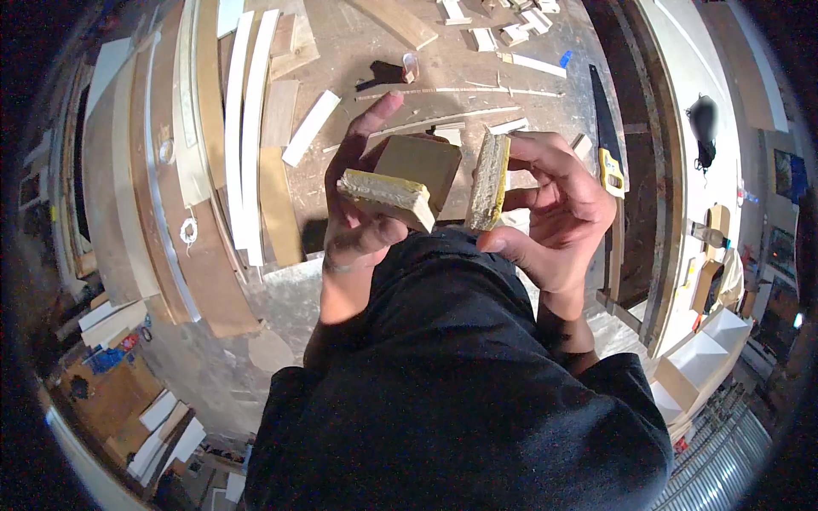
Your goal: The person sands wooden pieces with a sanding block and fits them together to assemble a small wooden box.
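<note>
In the head view my left hand (358, 213) is wrapped round a small wooden piece with a smooth brown face (419, 166) and a rough, pale cut edge (388, 189). Yellow shows along that edge. Pinched between the thumb and fingers of my right hand (567, 192) is a flat wooden block (489, 180), stood on its side, its rough pale edge turned up and yellow along one border. The two pieces are held close together, with a narrow gap between them, above the front of the workbench (332, 51).
A handsaw (611, 170) with a yellow handle lies at the bench's right side. Long boards and white strips (234, 128) line the left. A small clear container (410, 66), thin offcuts and several white blocks (515, 34) lie further back.
</note>
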Tool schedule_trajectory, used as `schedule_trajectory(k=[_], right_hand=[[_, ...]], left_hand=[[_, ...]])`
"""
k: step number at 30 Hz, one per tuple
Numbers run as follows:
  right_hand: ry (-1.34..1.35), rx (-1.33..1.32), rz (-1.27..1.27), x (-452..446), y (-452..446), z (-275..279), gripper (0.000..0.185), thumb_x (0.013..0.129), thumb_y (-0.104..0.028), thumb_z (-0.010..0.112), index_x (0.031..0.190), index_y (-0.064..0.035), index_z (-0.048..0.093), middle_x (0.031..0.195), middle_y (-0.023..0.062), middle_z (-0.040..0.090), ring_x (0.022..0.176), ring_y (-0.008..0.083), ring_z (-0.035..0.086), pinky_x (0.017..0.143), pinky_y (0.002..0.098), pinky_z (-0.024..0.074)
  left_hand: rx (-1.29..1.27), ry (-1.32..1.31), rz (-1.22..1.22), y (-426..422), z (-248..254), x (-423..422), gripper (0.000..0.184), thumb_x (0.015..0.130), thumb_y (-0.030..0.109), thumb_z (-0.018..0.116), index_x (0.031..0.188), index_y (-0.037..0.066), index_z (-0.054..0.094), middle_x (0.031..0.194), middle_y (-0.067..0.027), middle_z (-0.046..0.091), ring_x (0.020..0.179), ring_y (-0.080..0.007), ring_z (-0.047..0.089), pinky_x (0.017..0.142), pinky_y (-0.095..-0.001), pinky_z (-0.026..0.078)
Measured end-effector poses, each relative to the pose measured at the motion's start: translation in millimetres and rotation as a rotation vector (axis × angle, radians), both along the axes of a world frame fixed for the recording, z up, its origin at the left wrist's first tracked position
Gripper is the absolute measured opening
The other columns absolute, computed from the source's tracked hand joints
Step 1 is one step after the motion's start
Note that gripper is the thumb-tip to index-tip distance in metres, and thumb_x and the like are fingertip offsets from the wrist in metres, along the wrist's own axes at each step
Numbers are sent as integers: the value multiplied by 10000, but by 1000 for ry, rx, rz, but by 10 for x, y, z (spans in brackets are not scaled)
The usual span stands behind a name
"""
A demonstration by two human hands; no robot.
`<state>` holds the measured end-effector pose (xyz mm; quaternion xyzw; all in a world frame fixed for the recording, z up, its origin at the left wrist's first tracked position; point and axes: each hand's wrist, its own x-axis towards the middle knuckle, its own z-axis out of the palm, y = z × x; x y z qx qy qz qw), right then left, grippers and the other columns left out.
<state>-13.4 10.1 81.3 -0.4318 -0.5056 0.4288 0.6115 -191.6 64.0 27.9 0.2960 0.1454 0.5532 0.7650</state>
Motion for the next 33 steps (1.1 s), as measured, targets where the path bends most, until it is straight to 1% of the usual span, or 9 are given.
schedule_trajectory(k=[3, 4, 6, 9, 10, 12, 15, 18, 33], right_hand=[[-74, -22, 36, -9, 14, 48, 665, 614, 5, 910, 1219, 45, 637, 1189, 147, 609, 1026, 210, 649, 747, 276, 627], [-73, -22, 36, -14, 15, 51, 665, 614, 5, 910, 1219, 45, 637, 1189, 147, 609, 1026, 210, 649, 747, 276, 627], [-109, -58, 16, -22, 21, 53, 656, 617, -6, 912, 1217, 37, 650, 1192, 147, 612, 1029, 208, 650, 758, 286, 632], [-81, -83, 18, -32, 24, 60, 650, 617, -10, 913, 1214, 29, 660, 1200, 151, 612, 1028, 210, 652, 764, 293, 634], [-81, -83, 17, -28, 27, 65, 650, 617, -10, 913, 1214, 29, 660, 1200, 151, 612, 1028, 210, 652, 764, 293, 634], [-109, -71, 32, -16, 32, 74, 652, 618, 3, 907, 1221, 24, 658, 1213, 160, 608, 1034, 213, 652, 765, 292, 633], [-80, -55, 35, -1, 24, 57, 661, 621, 10, 904, 1233, 22, 652, 1225, 163, 602, 1047, 218, 651, 771, 295, 633], [-51, -90, 43, -9, 8, 74, 669, 626, 13, 900, 1244, 25, 644, 1240, 167, 593, 1058, 222, 650, 775, 298, 632], [-66, -73, 58, 5, -42, 22, 661, 623, 21, 892, 1232, 53, 639, 1252, 172, 585, 1086, 232, 643, 766, 295, 633]], left_hand=[[103, 140, -37, 36, -36, -68, 1096, 658, 235, 878, 1490, -91, 242, 1236, -186, 638, 1150, -237, 628, 1035, -349, 459], [147, 208, -108, 45, -63, -113, 1079, 689, 281, 869, 1503, -34, 235, 1317, -224, 556, 1207, -321, 583, 990, -453, 509], [189, 277, -179, 64, -122, -196, 1062, 720, 328, 860, 1517, 23, 228, 1399, -262, 475, 1264, -406, 537, 944, -557, 559], [233, 350, -201, 61, -155, -230, 998, 709, 269, 870, 1479, 15, 288, 1374, -251, 495, 1258, -404, 542, 885, -555, 591], [219, 397, -100, 27, -136, -189, 932, 685, 369, 871, 1385, -39, 410, 1279, -226, 570, 1182, -335, 593, 938, -461, 540], [206, 444, 1, 9, -114, -111, 910, 662, 469, 872, 1291, -93, 532, 1184, -201, 645, 1105, -267, 645, 991, -367, 488], [275, 412, 98, 4, -77, -63, 906, 660, 445, 879, 1294, -92, 517, 1154, -197, 657, 1090, -266, 653, 975, -374, 501], [156, 394, 39, -19, 9, -51, 881, 658, 410, 889, 1279, -90, 514, 1127, -184, 666, 1081, -264, 659, 976, -372, 502], [168, 343, 35, -79, -106, -71, 866, 626, 355, 909, 1265, -77, 516, 1171, -193, 651, 1094, -258, 648, 994, -382, 494]])
